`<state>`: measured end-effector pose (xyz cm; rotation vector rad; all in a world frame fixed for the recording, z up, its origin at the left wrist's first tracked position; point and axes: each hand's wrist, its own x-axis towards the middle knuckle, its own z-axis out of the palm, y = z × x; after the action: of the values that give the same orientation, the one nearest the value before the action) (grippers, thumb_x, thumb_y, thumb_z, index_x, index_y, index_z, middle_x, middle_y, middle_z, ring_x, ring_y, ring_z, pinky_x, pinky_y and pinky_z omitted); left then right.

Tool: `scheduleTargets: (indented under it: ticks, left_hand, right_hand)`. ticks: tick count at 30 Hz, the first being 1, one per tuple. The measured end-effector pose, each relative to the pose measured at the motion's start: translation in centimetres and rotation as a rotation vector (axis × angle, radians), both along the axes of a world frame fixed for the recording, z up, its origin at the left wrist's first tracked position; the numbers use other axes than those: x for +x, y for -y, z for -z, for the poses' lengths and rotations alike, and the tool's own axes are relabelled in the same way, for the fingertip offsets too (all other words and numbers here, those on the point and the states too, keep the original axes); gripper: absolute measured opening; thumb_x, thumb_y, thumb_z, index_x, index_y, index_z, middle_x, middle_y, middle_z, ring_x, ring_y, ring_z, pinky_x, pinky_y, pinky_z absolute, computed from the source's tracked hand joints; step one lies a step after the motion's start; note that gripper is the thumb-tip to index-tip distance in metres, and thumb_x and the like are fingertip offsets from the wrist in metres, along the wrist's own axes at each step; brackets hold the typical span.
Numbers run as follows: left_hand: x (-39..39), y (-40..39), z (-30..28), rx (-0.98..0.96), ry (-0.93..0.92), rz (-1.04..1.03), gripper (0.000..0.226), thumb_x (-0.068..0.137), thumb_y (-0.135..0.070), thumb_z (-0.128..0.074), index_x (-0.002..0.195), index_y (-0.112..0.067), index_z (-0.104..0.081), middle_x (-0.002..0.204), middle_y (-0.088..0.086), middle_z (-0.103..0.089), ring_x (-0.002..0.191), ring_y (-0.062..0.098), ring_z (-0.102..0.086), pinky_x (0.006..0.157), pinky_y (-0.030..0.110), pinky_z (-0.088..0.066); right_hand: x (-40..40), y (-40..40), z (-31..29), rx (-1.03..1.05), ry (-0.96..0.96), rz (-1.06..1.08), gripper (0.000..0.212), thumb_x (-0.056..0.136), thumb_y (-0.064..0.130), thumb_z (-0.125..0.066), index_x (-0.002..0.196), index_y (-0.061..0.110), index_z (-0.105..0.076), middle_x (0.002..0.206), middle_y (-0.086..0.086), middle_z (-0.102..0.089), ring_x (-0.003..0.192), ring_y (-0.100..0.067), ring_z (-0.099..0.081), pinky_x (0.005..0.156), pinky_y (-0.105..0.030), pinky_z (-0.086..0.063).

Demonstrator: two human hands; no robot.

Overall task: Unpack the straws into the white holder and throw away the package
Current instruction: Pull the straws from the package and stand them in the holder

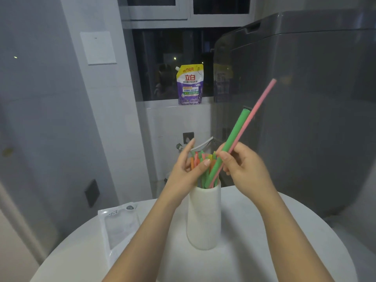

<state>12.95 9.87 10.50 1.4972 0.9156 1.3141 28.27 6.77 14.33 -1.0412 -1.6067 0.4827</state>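
So the white holder (204, 216) is standing upright in the middle of the round white counter (264, 231), and most of the straws (200, 161) are already in it, a mixed bunch of orange, pink, yellow and green tops poking out of the rim.

The right hand (244, 169) has its grip pinched around two more, a fat green straw (230, 143) and a thin pink straw (254, 119). Their lower ends are already inside the holder's mouth, but they're tilted hard, long axis running from the rim up and away to the right, so they lean well off vertical. The pink one sticks out much further than the green.

The left hand (187, 169) isn't really clamped on anything; fingers are fairly straight and fanned against the left side of the bunch, sort of corralling it (looks like it's keeping a gap open, but that's my guess).

What matters for the next bit, I'd say: the holder opening is directly below and left of the right grip, so the pair needs to be swung upright and let slide down.

The clear package (118, 231) lies flat on the counter at the left, near the left forearm. It looks empty, and it's not thrown away yet.
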Motion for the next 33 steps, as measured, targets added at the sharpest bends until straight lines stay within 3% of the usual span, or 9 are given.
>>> scheduleTargets:
  ticks: [4,6,9,15,18,22,25,30,33]
  left_hand:
    - [0.2,-0.4,0.5,0.022,-0.018,-0.083,0.054,0.085,-0.036,-0.066,0.13,-0.052,-0.041,0.1,-0.034,-0.068,0.099,-0.008,-0.065,0.076,0.014,-0.053]
    - [0.3,-0.4,0.5,-0.023,0.032,-0.096,0.044,0.086,-0.033,-0.065,0.128,-0.04,-0.053,0.099,-0.025,-0.072,0.096,-0.003,-0.068,0.074,0.016,-0.054]
    - [0.3,-0.1,0.4,-0.06,0.042,-0.079,0.015,0.087,-0.036,-0.062,0.1,-0.041,-0.068,0.097,-0.013,-0.075,0.091,0.004,-0.071,0.068,0.017,-0.053]
    - [0.8,0.8,0.4,-0.054,0.089,-0.097,0.038,0.084,-0.046,-0.058,0.116,-0.025,-0.064,0.109,-0.004,-0.072,0.103,0.013,-0.067,0.081,0.025,-0.054]
    - [0.8,1.1,0.3,-0.062,0.103,-0.141,0.04,0.094,-0.041,-0.049,0.133,-0.031,-0.051,0.131,-0.003,-0.061,0.121,0.016,-0.057,0.103,0.041,-0.044]
    - [0.7,1.3,-0.9,0.022,0.116,-0.159,0.03,0.101,-0.034,-0.037,0.126,-0.035,-0.053,0.133,-0.003,-0.058,0.117,0.01,-0.057,0.095,0.026,-0.046]
    - [0.7,1.6,-2.3,0.139,0.138,-0.209,0.026,0.102,-0.031,-0.032,0.12,-0.042,-0.047,0.135,-0.012,-0.051,0.129,0.006,-0.048,0.111,0.03,-0.038]
    - [1.4,2.3,-3.7,0.365,0.02,-0.263,0.034,0.093,-0.048,-0.026,0.124,-0.053,-0.039,0.145,-0.015,-0.044,0.13,-0.008,-0.041,0.102,0.004,-0.032]
    - [1.8,2.1,-3.1,0.409,-0.257,-0.249,0.041,0.097,-0.039,-0.024,0.131,-0.04,-0.047,0.143,-0.014,-0.047,0.13,-0.012,-0.036,0.111,0.01,-0.026]
  right_hand:
    - [-0.8,-0.3,0.4,-0.029,0.089,-0.035,0.006,0.09,0.02,-0.058,0.089,0.023,-0.062,0.091,-0.002,-0.065,0.076,-0.01,-0.061,0.069,-0.024,-0.051]
    - [-1.1,-0.6,0.9,-0.04,0.209,0.016,0.013,0.089,0.024,-0.059,0.096,0.017,-0.066,0.092,0.001,-0.059,0.078,-0.006,-0.057,0.07,-0.019,-0.05]
    - [-1.5,-0.8,1.5,-0.01,0.227,0.129,0.025,0.082,0.027,-0.067,0.106,0.021,-0.06,0.094,0.009,-0.041,0.077,0.006,-0.048,0.067,-0.012,-0.043]
    - [-2.7,-0.8,0.9,0.201,-0.052,0.108,0.056,0.084,0.043,-0.058,0.134,0.037,-0.034,0.118,0.019,-0.042,0.114,-0.007,-0.046,0.096,-0.025,-0.037]
    - [-3.4,-1.3,0.9,0.261,0.093,0.098,0.049,0.092,0.036,-0.043,0.138,0.042,-0.029,0.133,0.02,-0.042,0.127,-0.005,-0.034,0.103,-0.024,-0.026]
    - [-3.9,-1.8,2.8,0.293,0.215,0.161,0.031,0.083,0.008,-0.05,0.105,0.021,-0.068,0.114,0.004,-0.065,0.118,-0.015,-0.049,0.094,-0.025,-0.027]
    - [-4.3,-1.6,3.5,0.275,0.113,0.169,0.02,0.075,0.003,-0.053,0.083,0.015,-0.067,0.097,0.007,-0.065,0.103,-0.009,-0.053,0.092,-0.018,-0.029]
    - [-4.6,-0.9,3.2,0.218,-0.245,0.062,0.031,0.082,0.013,-0.044,0.108,0.028,-0.052,0.112,0.015,-0.057,0.113,-0.014,-0.051,0.097,-0.042,-0.041]
    - [-4.5,-1.0,3.6,0.135,-0.235,0.018,0.033,0.087,0.023,-0.037,0.117,0.032,-0.049,0.119,0.015,-0.057,0.116,-0.012,-0.051,0.099,-0.039,-0.042]
